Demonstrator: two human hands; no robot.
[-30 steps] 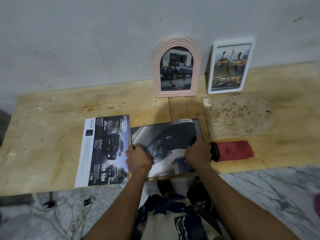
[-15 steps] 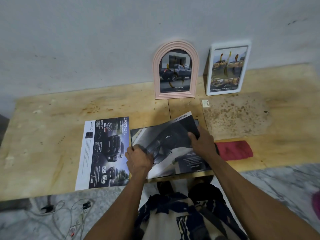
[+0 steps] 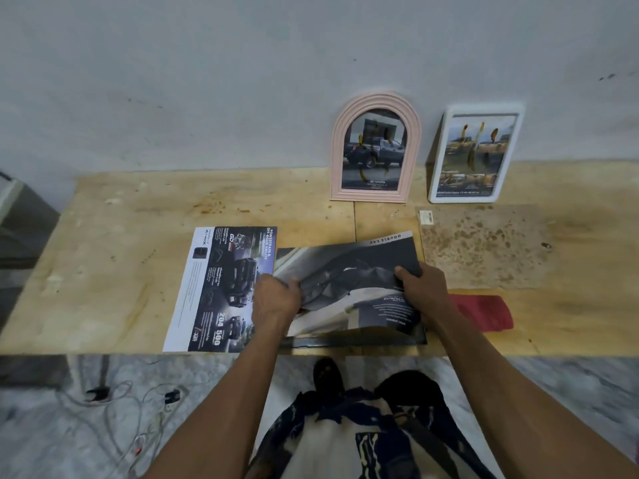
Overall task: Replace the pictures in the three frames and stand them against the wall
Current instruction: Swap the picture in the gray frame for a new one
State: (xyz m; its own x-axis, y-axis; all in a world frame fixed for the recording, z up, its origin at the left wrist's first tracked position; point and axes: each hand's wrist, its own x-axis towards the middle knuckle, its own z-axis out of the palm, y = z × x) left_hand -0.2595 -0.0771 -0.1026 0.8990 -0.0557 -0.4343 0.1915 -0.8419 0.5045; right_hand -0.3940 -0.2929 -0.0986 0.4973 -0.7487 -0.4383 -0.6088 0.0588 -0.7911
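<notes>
1. Both hands grip one dark car brochure page [image 3: 349, 271]: the left hand [image 3: 276, 300] pinches its near-left edge, the right hand [image 3: 423, 292] lifts its right edge, apparently to free it.
2. Under the curling page lies something dark and flat at the table [image 3: 103, 271] edge, possibly the third frame; I cannot tell.
3. Against the wall [image 3: 242, 81] stand the pink arched frame [image 3: 376, 153] and white rectangular frame [image 3: 475, 155], pictures fitted.
4. Just left lies a truck leaflet [image 3: 224, 288], likely spare.

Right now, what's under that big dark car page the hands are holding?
Under the dark car page a thin dark edge shows along the near side, maybe a frame. The rest is covered, so I can't tell. Both the left hand and right hand grip the page.
</notes>
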